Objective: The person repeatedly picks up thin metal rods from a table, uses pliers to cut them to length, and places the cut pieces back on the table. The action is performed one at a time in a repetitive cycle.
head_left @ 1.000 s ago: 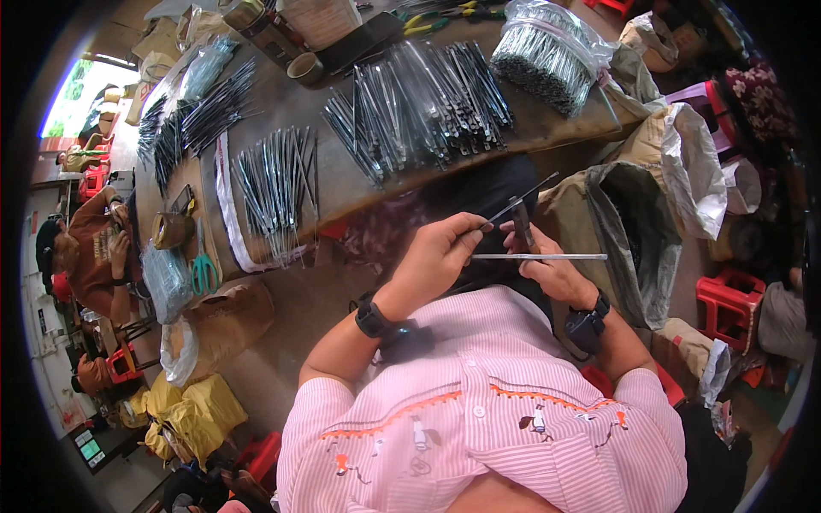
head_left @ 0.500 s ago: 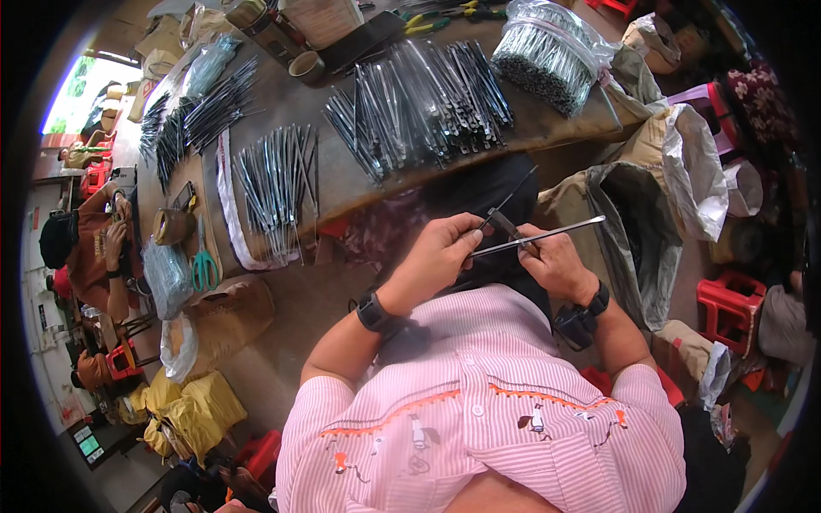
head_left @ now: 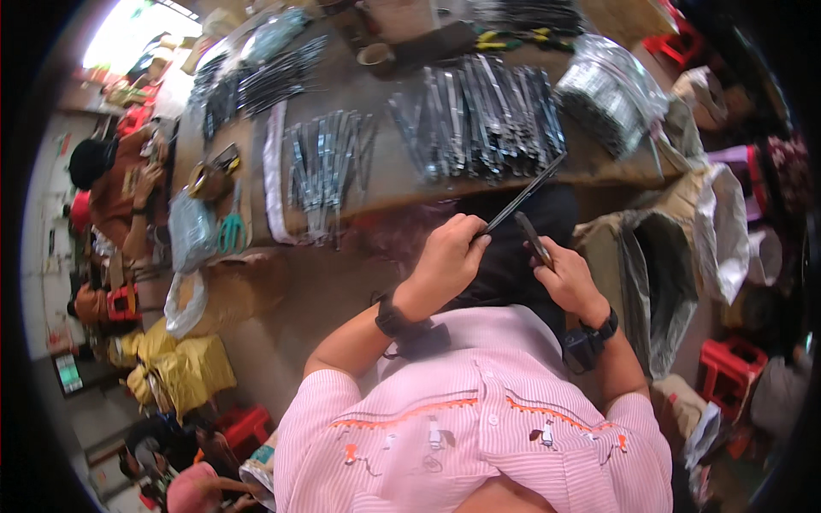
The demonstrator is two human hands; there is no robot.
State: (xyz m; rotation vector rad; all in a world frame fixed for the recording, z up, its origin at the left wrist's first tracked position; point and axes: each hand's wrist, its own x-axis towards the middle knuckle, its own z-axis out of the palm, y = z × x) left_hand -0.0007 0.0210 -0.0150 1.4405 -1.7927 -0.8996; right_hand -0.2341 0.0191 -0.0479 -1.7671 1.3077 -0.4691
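My left hand [head_left: 446,259] is closed, thumb against fingers, around the lower ends of a few thin metal strips [head_left: 523,195]. They slant up and right, with their far ends over the table edge. My right hand [head_left: 566,278] is closed on a small dark metal tool [head_left: 531,234] whose tip points up toward the strips, a short gap away from them. The tool's exact kind is unclear. On the table ahead lie a broad pile of similar metal strips [head_left: 492,120] and a smaller group [head_left: 327,167] further left.
A plastic-wrapped bundle of strips [head_left: 609,98] stands at the table's right end. Open sacks [head_left: 654,286] and a red stool [head_left: 731,374] are on my right. Teal scissors [head_left: 232,231] lie at the table's left edge. A co-worker [head_left: 120,192] sits at far left.
The bright strip that lay across both hands now points up and right from my left hand. My right hand with the tool has drawn apart from it. The view has shifted.
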